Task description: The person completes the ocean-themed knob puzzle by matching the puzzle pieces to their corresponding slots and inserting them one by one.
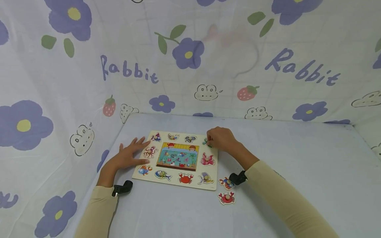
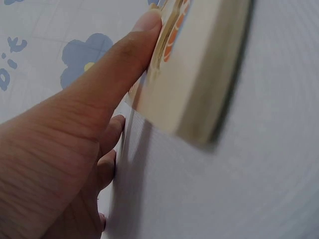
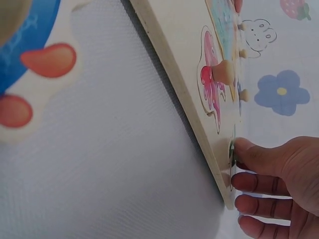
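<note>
A wooden knob puzzle board with sea animals around a central aquarium picture lies on the table. My left hand rests at its left edge, fingers spread and the thumb on the board's surface. At the far right corner my right hand pinches a green puzzle piece at its slot; its knob is hidden by the fingers. Just below sits a pink starfish piece with its wooden knob, also seen in the right wrist view. The printed red crab on the board has no knob.
Off the board's near right corner lie a red crab piece and a blue-and-orange piece, the latter partly behind the right wrist's camera. A patterned curtain hangs behind the table.
</note>
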The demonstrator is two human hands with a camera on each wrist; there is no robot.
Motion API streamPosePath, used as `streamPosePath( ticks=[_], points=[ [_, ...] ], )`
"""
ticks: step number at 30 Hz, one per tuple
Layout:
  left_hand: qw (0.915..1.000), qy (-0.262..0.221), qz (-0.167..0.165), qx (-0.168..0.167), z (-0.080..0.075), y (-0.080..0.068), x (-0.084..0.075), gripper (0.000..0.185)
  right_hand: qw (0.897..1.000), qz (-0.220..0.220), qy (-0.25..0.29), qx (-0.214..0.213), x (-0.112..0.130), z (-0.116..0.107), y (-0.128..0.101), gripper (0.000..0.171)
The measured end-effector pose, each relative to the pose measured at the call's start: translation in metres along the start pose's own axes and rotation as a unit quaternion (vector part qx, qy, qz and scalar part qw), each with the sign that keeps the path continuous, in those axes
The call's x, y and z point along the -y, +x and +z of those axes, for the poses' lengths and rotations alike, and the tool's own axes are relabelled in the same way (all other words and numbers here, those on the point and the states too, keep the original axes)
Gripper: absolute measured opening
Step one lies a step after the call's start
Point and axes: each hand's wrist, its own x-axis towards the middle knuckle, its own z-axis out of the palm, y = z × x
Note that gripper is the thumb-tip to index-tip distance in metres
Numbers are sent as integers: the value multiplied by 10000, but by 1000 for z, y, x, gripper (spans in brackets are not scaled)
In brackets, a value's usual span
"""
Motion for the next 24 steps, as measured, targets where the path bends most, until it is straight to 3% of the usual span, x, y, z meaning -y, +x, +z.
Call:
streamPosePath(
  ticks=[12,24],
  points=[
    [10000,3,-13,26,0,1,-1,93,9991,64,423,-19,-7,-3,-9,15],
    [10000,4,15,24,0,1,0,92,9962,47,781,-378,-23,-14,-48,12]
  ],
)
